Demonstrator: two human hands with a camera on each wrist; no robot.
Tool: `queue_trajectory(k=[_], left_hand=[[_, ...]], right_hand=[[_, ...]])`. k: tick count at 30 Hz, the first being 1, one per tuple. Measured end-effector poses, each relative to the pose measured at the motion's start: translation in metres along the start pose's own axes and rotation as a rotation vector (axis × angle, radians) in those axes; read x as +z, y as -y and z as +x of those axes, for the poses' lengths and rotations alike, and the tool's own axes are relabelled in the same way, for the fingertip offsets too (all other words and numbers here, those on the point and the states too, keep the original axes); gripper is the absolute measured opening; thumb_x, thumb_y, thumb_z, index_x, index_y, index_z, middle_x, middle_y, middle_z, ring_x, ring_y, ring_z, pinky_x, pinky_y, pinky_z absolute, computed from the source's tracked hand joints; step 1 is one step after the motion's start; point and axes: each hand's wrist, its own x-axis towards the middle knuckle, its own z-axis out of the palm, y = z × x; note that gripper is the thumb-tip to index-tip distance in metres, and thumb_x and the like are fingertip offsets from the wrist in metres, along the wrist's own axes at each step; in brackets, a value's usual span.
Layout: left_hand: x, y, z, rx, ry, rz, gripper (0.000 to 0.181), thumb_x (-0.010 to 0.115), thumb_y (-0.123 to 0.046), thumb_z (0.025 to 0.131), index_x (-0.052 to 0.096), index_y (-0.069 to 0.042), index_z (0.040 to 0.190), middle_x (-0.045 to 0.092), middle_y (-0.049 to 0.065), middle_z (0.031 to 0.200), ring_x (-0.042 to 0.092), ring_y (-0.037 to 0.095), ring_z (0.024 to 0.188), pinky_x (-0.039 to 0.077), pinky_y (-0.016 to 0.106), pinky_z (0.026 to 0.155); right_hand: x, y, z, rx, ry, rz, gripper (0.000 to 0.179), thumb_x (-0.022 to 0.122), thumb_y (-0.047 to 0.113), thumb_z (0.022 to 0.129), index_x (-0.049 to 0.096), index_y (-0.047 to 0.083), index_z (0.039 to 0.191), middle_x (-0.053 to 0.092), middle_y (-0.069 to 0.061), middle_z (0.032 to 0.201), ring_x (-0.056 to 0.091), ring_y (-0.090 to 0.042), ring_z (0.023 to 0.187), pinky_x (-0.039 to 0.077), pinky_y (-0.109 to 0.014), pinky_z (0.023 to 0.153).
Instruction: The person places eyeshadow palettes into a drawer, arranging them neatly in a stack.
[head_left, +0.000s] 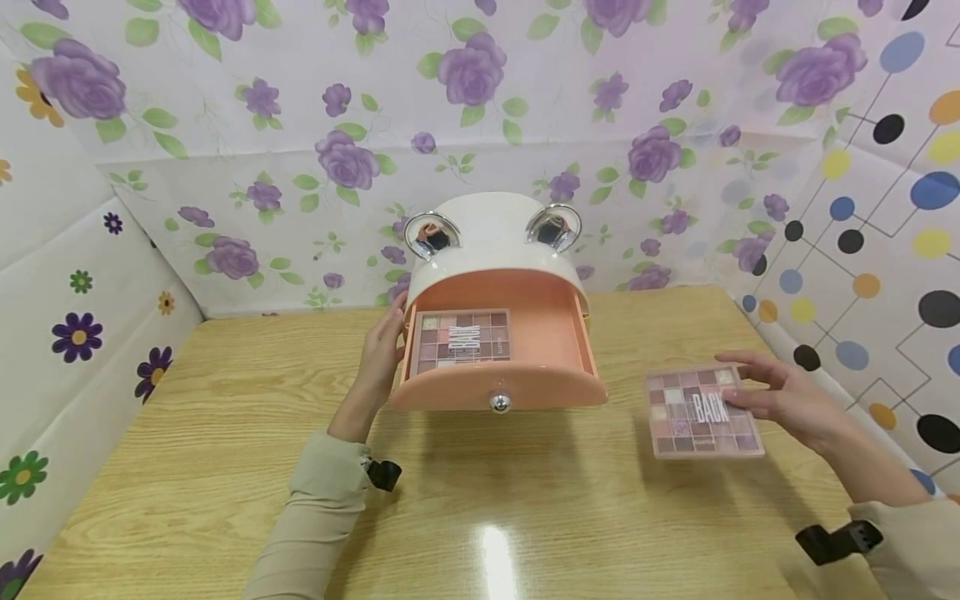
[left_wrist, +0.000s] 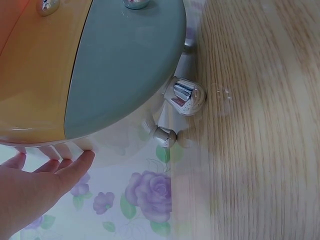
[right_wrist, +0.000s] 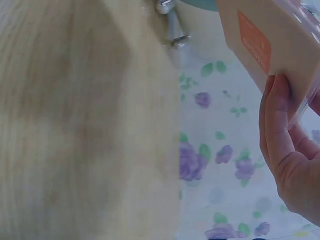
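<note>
In the head view a white rounded cabinet (head_left: 491,225) with two chrome-ringed eyes has its pink top drawer (head_left: 551,337) pulled out. One eyeshadow palette (head_left: 431,346) lies in the drawer's left part. My left hand (head_left: 378,354) touches the cabinet's left side; the left wrist view shows the fingertips against the white shell. Off to the drawer's right, my right hand (head_left: 798,408) pinches a second eyeshadow palette (head_left: 678,429) by its right edge, lid facing up, above the table. Its pale underside with an orange label (right_wrist: 255,42) appears in the right wrist view.
Lower yellow (left_wrist: 47,90) and blue-green (left_wrist: 127,65) drawer fronts and chrome feet (left_wrist: 186,96) show in the left wrist view. The cabinet stands on a wood-grain table (head_left: 225,433). Flower-patterned sheeting (head_left: 300,125) rises behind, with dotted sheeting (head_left: 892,250) on the right.
</note>
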Motion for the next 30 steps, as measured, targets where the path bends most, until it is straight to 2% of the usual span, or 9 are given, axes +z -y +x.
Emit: queue_trajectory(k=[11, 17, 18, 24, 25, 30], left_hand=[[-0.001, 0.001, 0.002, 0.017, -0.013, -0.002, 0.048, 0.033, -0.027, 0.1, 0.028, -0.008, 0.143, 0.028, 0.008, 0.146, 0.031, 0.025, 0.127, 0.032, 0.046, 0.101], [0.0, 0.002, 0.001, 0.015, -0.013, -0.007, 0.048, 0.033, -0.027, 0.1, 0.029, -0.008, 0.143, 0.028, 0.008, 0.146, 0.031, 0.024, 0.125, 0.031, 0.048, 0.102], [0.0, 0.002, 0.001, 0.017, -0.012, -0.007, 0.047, 0.033, -0.027, 0.1, 0.029, -0.008, 0.143, 0.028, 0.008, 0.146, 0.032, 0.024, 0.125, 0.031, 0.048, 0.101], [0.0, 0.003, 0.001, 0.021, -0.007, 0.0, 0.047, 0.032, -0.028, 0.1, 0.029, -0.01, 0.144, 0.029, 0.008, 0.145, 0.033, 0.024, 0.123, 0.031, 0.049, 0.101], [0.0, 0.003, 0.001, 0.022, -0.005, -0.001, 0.047, 0.032, -0.028, 0.1, 0.028, -0.01, 0.144, 0.029, 0.008, 0.146, 0.032, 0.024, 0.123, 0.031, 0.049, 0.101], [-0.001, 0.003, 0.0, 0.026, 0.003, -0.002, 0.048, 0.031, -0.028, 0.1, 0.027, -0.009, 0.144, 0.028, 0.009, 0.146, 0.031, 0.025, 0.125, 0.029, 0.049, 0.102]], right_hand=[[-0.002, 0.036, 0.002, -0.047, -0.011, 0.022, 0.047, 0.053, -0.005, 0.088, 0.052, 0.02, 0.128, 0.049, 0.002, 0.111, 0.058, -0.011, 0.085, 0.053, -0.027, 0.067], [-0.003, 0.047, 0.004, -0.132, 0.064, 0.175, 0.05, 0.044, -0.014, 0.088, 0.054, 0.017, 0.127, 0.057, 0.0, 0.111, 0.063, -0.016, 0.081, 0.054, -0.028, 0.063], [-0.004, 0.048, 0.004, -0.134, 0.069, 0.19, 0.05, 0.043, -0.014, 0.088, 0.054, 0.017, 0.127, 0.053, -0.001, 0.121, 0.063, -0.016, 0.081, 0.053, -0.027, 0.063], [-0.002, 0.063, 0.005, -0.112, 0.03, 0.186, 0.049, 0.045, -0.011, 0.089, 0.053, 0.019, 0.127, 0.053, 0.001, 0.12, 0.063, -0.015, 0.083, 0.054, -0.027, 0.063], [-0.001, 0.065, 0.005, -0.112, 0.024, 0.189, 0.049, 0.045, -0.011, 0.089, 0.052, 0.019, 0.128, 0.058, 0.001, 0.11, 0.064, -0.016, 0.082, 0.054, -0.028, 0.062], [0.004, 0.076, 0.008, -0.099, -0.035, 0.176, 0.047, 0.047, -0.009, 0.089, 0.052, 0.018, 0.128, 0.058, 0.0, 0.109, 0.063, -0.016, 0.084, 0.054, -0.028, 0.064]])
